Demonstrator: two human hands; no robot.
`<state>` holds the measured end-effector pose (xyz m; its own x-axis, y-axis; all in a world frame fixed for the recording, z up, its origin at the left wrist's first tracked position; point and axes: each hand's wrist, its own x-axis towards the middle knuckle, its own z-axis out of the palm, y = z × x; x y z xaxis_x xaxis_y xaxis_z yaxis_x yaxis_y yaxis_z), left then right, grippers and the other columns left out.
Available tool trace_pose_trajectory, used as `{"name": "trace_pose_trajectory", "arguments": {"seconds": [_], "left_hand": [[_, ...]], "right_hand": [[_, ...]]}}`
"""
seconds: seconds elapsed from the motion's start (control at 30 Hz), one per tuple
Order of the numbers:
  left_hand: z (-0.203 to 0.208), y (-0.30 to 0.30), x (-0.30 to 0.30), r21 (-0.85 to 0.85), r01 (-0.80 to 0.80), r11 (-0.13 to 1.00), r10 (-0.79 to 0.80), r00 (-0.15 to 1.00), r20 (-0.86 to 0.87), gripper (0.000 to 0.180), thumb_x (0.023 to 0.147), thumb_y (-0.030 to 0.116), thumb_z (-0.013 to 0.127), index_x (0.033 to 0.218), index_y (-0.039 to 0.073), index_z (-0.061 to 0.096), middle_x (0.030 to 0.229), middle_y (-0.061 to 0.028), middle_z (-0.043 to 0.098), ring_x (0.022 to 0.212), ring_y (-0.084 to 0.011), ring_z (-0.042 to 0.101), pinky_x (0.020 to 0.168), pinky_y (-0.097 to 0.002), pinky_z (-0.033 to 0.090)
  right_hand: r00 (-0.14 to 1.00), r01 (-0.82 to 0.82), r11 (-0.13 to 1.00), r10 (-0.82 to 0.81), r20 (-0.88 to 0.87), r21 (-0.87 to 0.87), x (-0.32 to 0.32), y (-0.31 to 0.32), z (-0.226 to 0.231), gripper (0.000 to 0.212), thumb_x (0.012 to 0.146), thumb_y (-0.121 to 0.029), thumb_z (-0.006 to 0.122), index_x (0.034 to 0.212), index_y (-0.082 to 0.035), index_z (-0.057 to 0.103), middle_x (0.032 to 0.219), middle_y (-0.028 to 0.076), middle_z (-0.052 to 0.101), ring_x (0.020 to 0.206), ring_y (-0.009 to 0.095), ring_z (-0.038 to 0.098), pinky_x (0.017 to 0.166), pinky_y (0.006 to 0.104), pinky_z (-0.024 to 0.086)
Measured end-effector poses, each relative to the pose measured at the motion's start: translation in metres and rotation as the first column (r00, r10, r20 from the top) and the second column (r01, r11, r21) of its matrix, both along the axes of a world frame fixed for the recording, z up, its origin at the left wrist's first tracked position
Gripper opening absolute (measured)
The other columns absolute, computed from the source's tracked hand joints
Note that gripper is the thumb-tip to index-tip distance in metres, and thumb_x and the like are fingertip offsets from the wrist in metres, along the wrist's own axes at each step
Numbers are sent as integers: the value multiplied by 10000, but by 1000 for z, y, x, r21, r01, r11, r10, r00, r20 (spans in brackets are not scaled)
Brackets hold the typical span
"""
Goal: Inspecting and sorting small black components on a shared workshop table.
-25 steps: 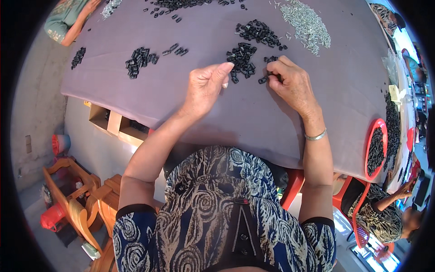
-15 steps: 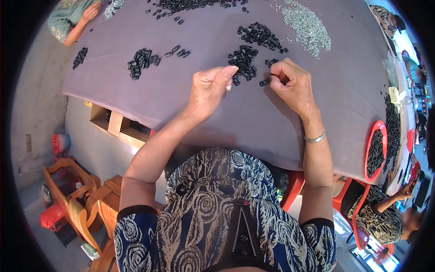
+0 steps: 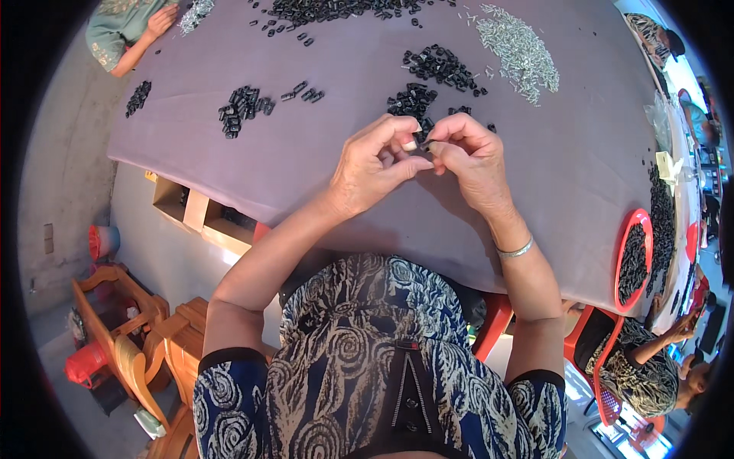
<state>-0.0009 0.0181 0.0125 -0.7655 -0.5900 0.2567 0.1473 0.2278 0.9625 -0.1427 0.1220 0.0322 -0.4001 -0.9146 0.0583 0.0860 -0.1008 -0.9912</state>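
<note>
My left hand [image 3: 376,164] is raised over the near part of the table, its index finger and thumb curved apart and the other fingers curled inward. Whatever those curled fingers hold is hidden. Almost touching it, my right hand [image 3: 475,161] pinches a small black piece [image 3: 426,144] between thumb and index finger; the fingers cover most of it. Just beyond both hands lies a pile of small black cylindrical parts [image 3: 411,99]. A second black pile [image 3: 440,65] sits behind that one, and a heap of small silver metal pins [image 3: 520,53] lies to its right.
More black parts [image 3: 243,109] lie at left on the grey-mauve tablecloth [image 3: 321,218]. A larger black heap [image 3: 329,9] spreads along the far side. At far left is another person's hand [image 3: 162,21]. A red basket of black parts [image 3: 634,256] stands at the right edge.
My right hand has moved left with the small black piece, away from the loose parts. My left hand has shifted right to meet it, its index finger and thumb spreading apart.
</note>
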Motion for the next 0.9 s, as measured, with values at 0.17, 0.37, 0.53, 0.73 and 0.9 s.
{"name": "trace_pose_trajectory", "arguments": {"seconds": [0.17,0.37,0.53,0.73,0.9], "left_hand": [[-7,-8,2,-161,1,987,-2,1000,-10,216,771,-12,698,965,0,604,833,-14,536,689,-71,536,596,-213,455],[-6,-9,2,-29,15,999,-15,1000,-21,138,801,-18,671,934,-13,634,845,-24,549,721,-79,557,621,-209,469],[-2,-9,2,112,53,992,-45,996,-72,117,815,-10,663,931,-14,645,862,-25,551,717,-82,562,618,-209,482],[-4,-9,3,146,36,989,-26,997,-70,140,824,-6,658,964,1,658,885,-19,569,679,-58,548,541,-185,437],[-7,-10,2,99,20,995,-14,998,-65,150,834,1,650,983,8,667,918,-29,580,678,-63,544,555,-191,449]], "right_hand": [[1000,-7,1000,7,-12,9,6,-2,-1,25,850,-19,591,866,-35,601,786,-18,600,657,20,527,549,173,438],[999,-27,999,28,-33,24,3,-2,-3,17,857,-38,593,871,-37,604,777,-16,597,629,17,514,535,169,430],[999,-20,999,22,-33,49,3,-1,-3,19,868,-50,593,872,-35,604,754,-20,589,597,16,506,520,170,426],[995,4,999,0,-100,42,7,-1,-5,19,878,-44,585,878,-39,603,741,-31,583,603,11,508,523,172,429],[981,35,999,-33,-189,9,9,-2,-7,6,870,-27,595,865,-29,595,752,-43,582,628,18,519,539,182,435]]}}
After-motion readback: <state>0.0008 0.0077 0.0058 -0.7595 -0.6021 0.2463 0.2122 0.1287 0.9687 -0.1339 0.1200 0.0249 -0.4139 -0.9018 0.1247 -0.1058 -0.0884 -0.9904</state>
